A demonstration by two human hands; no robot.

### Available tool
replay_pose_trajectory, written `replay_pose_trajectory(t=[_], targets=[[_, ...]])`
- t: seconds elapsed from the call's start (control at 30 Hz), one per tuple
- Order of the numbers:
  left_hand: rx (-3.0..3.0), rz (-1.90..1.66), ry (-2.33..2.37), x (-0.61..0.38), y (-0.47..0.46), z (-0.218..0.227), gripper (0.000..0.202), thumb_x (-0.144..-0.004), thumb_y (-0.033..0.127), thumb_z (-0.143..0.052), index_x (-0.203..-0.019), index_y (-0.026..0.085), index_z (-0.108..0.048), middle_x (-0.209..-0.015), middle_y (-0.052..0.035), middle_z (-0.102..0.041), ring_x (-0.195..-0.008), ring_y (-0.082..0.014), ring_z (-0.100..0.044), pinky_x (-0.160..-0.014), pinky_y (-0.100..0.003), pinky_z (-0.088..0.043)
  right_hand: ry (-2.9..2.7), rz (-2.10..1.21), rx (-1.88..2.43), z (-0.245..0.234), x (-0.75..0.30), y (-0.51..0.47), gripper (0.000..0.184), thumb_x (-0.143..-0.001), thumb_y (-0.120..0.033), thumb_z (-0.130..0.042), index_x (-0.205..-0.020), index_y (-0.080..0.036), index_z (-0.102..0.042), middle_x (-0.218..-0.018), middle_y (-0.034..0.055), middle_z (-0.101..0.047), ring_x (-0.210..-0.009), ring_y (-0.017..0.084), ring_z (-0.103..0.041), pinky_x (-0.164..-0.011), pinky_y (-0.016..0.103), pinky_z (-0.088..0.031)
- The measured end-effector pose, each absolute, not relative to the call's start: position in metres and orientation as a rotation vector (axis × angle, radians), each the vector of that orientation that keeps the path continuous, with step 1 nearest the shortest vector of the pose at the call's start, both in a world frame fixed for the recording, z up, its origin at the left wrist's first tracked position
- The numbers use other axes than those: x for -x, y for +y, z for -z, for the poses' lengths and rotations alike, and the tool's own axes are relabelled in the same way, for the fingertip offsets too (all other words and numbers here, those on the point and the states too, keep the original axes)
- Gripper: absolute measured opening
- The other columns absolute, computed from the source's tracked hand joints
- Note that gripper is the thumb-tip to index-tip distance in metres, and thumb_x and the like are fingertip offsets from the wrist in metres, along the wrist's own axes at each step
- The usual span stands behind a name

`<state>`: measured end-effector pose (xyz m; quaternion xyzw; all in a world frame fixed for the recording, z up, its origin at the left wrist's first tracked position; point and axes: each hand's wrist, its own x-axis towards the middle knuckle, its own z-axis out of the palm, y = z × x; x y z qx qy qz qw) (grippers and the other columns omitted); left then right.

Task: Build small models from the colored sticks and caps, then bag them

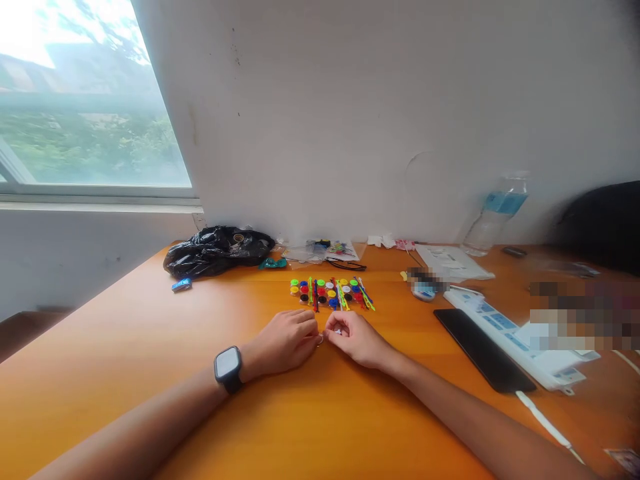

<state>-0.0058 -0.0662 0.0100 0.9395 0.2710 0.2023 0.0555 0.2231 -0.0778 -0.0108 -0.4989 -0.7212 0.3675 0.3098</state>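
My left hand (pixel 293 340), with a dark watch (pixel 228 365) on the wrist, rests low over the table. Its fingers are pinched at a small clear, round-edged piece (pixel 320 341), too small to name surely. Close beside it, fingertips almost meeting, my right hand (pixel 357 339) is curled with thumb and forefinger together. A small white piece (pixel 339 332) shows inside that curl, its kind unclear. Just beyond both hands lie several round coloured caps (pixel 333 294) in rows. Thin coloured plastic sticks (pixel 369 300) stand in columns between the caps, some with forked ends.
On the wooden table (pixel 240 427), a black plastic bag (pixel 215 250) and a small blue packet (pixel 181 285) lie back left. Clear bags (pixel 320 251) are along the wall. To the right are a phone (pixel 483 350), a white power strip (pixel 505 333) and a clear bottle (pixel 495 213).
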Motion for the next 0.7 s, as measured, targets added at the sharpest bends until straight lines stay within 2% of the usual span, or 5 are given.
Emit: replay_pose_trajectory(t=[0.13, 0.33, 0.43, 0.53, 0.7], targets=[[-2.596, -0.703, 0.863, 0.010, -0.067, -0.011, 0.021, -0.105, 0.037, -0.055, -0.092, 0.021, -0.061, -0.093, -0.0053, -0.066, -0.080, -0.0187, -0.061, -0.070, -0.030, -0.047, -1.807, -0.954, 1.306, 0.004, -0.228, -0.082, 0.023, -0.092, -0.042, -0.067, -0.095, -0.019, -0.067, -0.074, -0.0004, -0.062, -0.050, 0.010, -0.041, -0.046, 0.024, -0.027], [-2.372, -0.840, 0.971, 0.015, -0.067, -0.018, 0.034, -0.112, 0.041, -0.035, -0.112, 0.022, -0.064, -0.105, -0.0074, -0.069, -0.093, -0.0218, -0.065, -0.084, -0.034, -0.051, -1.694, -0.823, 1.380, -0.009, -0.231, -0.089, 0.038, -0.094, -0.055, -0.063, -0.100, -0.019, -0.073, -0.104, 0.0077, -0.075, -0.053, 0.011, -0.050, -0.047, 0.026, -0.033], [-2.356, -0.897, 1.011, 0.016, -0.066, -0.017, 0.037, -0.113, 0.042, -0.033, -0.108, 0.022, -0.063, -0.104, -0.0073, -0.069, -0.093, -0.0223, -0.064, -0.084, -0.034, -0.050, -1.694, -0.882, 1.421, -0.014, -0.230, -0.095, 0.044, -0.095, -0.060, -0.061, -0.098, -0.019, -0.075, -0.082, 0.0050, -0.072, -0.054, 0.014, -0.051, -0.050, 0.027, -0.033], [-2.348, -0.948, 1.022, 0.017, -0.065, -0.016, 0.037, -0.113, 0.041, -0.033, -0.109, 0.022, -0.064, -0.106, -0.0071, -0.070, -0.095, -0.0222, -0.065, -0.087, -0.034, -0.050, -1.647, -1.011, 1.396, -0.015, -0.231, -0.095, 0.052, -0.096, -0.066, -0.056, -0.085, -0.019, -0.073, -0.058, -0.0005, -0.056, -0.049, 0.013, -0.040, -0.049, 0.028, -0.026], [-2.363, -0.978, 1.075, 0.020, -0.060, -0.012, 0.033, -0.113, 0.041, -0.037, -0.112, 0.024, -0.064, -0.107, -0.0068, -0.070, -0.097, -0.0223, -0.065, -0.086, -0.034, -0.051, -1.554, -0.933, 1.333, -0.013, -0.237, -0.084, 0.052, -0.094, -0.066, -0.059, -0.076, -0.018, -0.068, -0.067, 0.0030, -0.061, -0.056, 0.014, -0.042, -0.052, 0.029, -0.027]])
